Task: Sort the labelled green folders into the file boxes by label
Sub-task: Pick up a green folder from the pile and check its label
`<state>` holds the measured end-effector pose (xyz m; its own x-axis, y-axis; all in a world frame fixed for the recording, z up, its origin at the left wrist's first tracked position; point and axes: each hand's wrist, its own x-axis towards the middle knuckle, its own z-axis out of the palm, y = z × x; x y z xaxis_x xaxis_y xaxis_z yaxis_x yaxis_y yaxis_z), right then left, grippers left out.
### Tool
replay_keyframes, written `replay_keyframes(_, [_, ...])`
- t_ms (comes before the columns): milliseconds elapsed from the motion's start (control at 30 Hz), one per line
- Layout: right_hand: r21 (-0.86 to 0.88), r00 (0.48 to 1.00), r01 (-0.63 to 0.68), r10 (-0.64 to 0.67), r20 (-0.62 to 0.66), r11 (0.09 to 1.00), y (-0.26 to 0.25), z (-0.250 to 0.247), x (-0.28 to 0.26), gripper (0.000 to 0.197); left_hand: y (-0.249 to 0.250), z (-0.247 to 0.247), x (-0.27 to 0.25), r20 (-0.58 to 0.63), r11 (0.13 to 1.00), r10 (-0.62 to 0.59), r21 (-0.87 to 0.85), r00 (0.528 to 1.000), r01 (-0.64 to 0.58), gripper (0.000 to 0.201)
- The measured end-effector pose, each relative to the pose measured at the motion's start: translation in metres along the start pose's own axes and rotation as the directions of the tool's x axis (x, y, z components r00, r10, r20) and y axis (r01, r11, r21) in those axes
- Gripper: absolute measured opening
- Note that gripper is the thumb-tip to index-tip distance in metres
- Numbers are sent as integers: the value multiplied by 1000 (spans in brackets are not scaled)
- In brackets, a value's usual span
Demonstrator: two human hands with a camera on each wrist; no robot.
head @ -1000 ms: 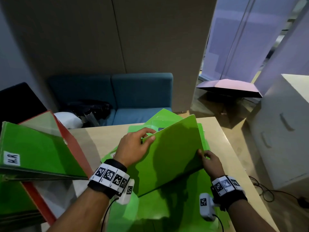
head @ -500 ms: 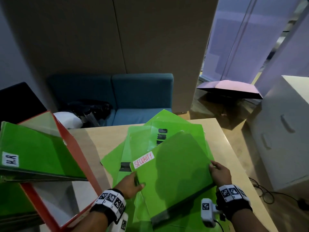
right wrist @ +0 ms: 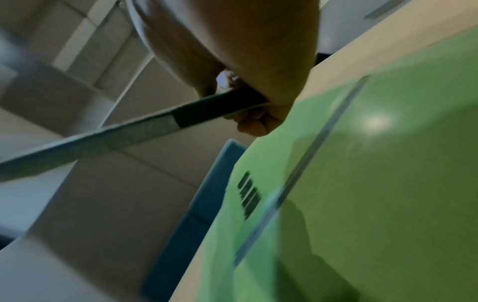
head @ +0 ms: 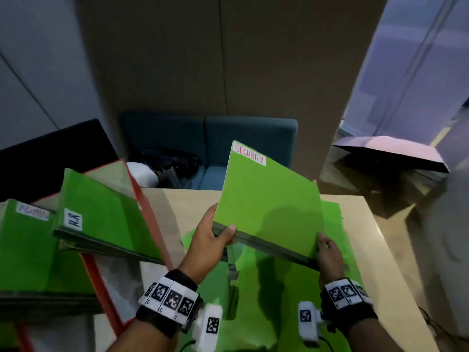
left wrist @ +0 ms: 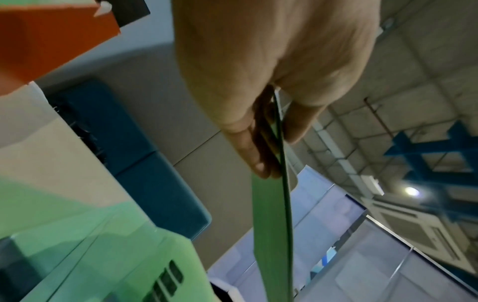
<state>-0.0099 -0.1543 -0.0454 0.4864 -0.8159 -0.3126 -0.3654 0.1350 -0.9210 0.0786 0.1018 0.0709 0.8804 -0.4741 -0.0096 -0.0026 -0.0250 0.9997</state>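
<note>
A green folder (head: 266, 207) labelled SECURITY stands tilted up above the table, label at its far top corner. My left hand (head: 215, 233) pinches its near left corner, thumb on the front; the left wrist view shows the folder (left wrist: 274, 224) edge-on between thumb and fingers of that hand (left wrist: 271, 130). My right hand (head: 326, 252) grips the near right corner, and the right wrist view shows this hand (right wrist: 248, 106) closed on the dark spine (right wrist: 129, 137). More green folders (head: 274, 301) lie spread on the table beneath. At the left, red file boxes (head: 142, 207) hold folders labelled H.R (head: 101, 214) and ADMIN (head: 22, 245).
The beige table (head: 368, 240) ends at right, with a white cabinet (head: 451, 250) beyond it. A blue sofa (head: 228, 148) with a dark bag sits behind the table. An open pink umbrella (head: 390, 151) lies on the floor at right.
The SECURITY folder was turned face up on the pile, then raised off it and tilted upright. My left hand shifted from its top edge to its near left corner.
</note>
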Motion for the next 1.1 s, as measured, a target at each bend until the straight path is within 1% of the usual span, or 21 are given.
replay_keyframes(100, [16,987,93,-94,133,996,-29,46,-29,47,35,-8,-20,-135,974,105,-185,985,-129,25])
replay_keyframes(167, [43,940,215,-219,261,976,-55,78,-61,41,47,-13,-33,-217,966,130,-192,968,-172,10])
replay_keyframes(200, [55,900,282,-284,331,958,-68,94,-80,38,51,-18,-38,-274,969,147,-151,950,-194,5])
replay_keyframes(300, [137,718,471,-468,514,872,-90,139,-123,38,62,-43,-56,-416,950,307,83,856,-300,32])
replay_keyframes(367, [181,621,493,-490,611,851,-98,167,-143,38,71,-72,-70,-490,916,398,257,775,-308,43])
replay_keyframes(433, [212,545,480,-479,688,851,-108,192,-167,31,82,-103,-85,-557,877,463,398,690,-267,46])
replay_keyframes(467, [235,491,487,-486,723,841,-114,202,-182,36,87,-119,-94,-584,864,486,433,651,-256,47])
replay_keyframes(533, [268,389,535,-515,764,801,-121,222,-213,59,100,-150,-118,-605,835,528,497,596,-235,45])
replay_keyframes(567, [291,325,568,-535,780,770,-123,230,-230,68,111,-160,-133,-623,838,494,527,606,-142,38])
replay_keyframes(600, [329,240,607,-561,792,724,-126,236,-246,72,115,-173,-146,-655,815,498,578,568,-49,31])
replay_keyframes(633, [376,141,635,-579,803,675,-127,242,-263,74,112,-186,-158,-646,748,587,663,488,-22,29])
replay_keyframes(700, [451,-48,657,-564,825,604,-128,253,-299,73,114,-209,-175,-718,836,536,525,444,-160,50])
replay_keyframes(733, [482,-131,663,-546,828,572,-129,257,-318,73,119,-215,-181,-776,862,506,468,376,-192,59])
replay_keyframes(767, [505,-198,664,-521,830,552,-128,263,-335,75,118,-220,-185,-814,862,507,488,283,-139,61])
replay_keyframes(833, [523,-299,639,-444,844,564,-125,275,-367,80,110,-232,-194,-842,853,519,521,149,-29,50])
replay_keyframes(867, [527,-336,629,-412,847,572,-124,281,-381,81,107,-237,-199,-848,851,523,525,91,-5,37])
replay_keyframes(900, [525,-352,625,-392,850,577,-122,287,-394,80,106,-240,-202,-837,838,543,545,75,15,15])
replay_keyframes(933, [518,-349,627,-384,855,582,-120,292,-406,76,102,-245,-204,-808,811,583,586,82,3,22])
replay_keyframes(1000, [493,-326,638,-372,869,591,-114,301,-423,69,92,-258,-215,-789,791,598,609,142,54,51])
replay_keyframes(1033, [474,-320,652,-352,880,592,-108,305,-430,70,87,-265,-220,-799,798,579,596,162,88,57])
replay_keyframes(1100, [416,-306,732,-285,908,540,-96,314,-440,81,74,-277,-227,-810,801,566,584,154,128,58])
